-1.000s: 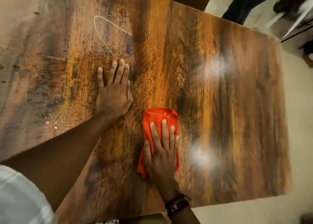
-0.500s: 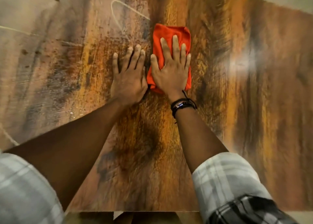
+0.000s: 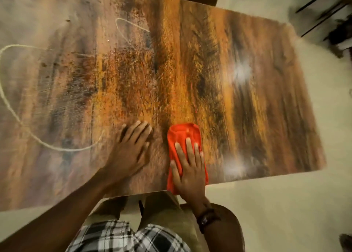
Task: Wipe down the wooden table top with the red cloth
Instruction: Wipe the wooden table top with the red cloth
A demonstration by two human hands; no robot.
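two hands, one cloth, one table.

1. table (image 3: pixel 247 99): wood-grain top, long edge toward the person. right part glossy, with glare spots. left part dull, with specks and pale looped lines (image 3: pixel 19 118).
2. cloth (image 3: pixel 181 135): red, folded to a pad, flat on the top at the near edge, right of the middle. its near end reaches that edge; whether it overhangs cannot be told.
3. right hand (image 3: pixel 190 169): palm down on the cloth, fingers straight and spread, pressing rather than gripping. dark band (image 3: pixel 206 216) on the wrist.
4. left hand (image 3: pixel 131 150): flat on bare wood near the cloth and apart from it, fingers straight, holding nothing. judged a brace.

step in hand: wiping, with the pad at the near end of a lane.

progress, judged: partial, as the marked left part looks undone.

next move calls for: even downward pressure, a push toward the far edge, then lanes stepped leftward onto the loops, with the left hand shifted clear first.
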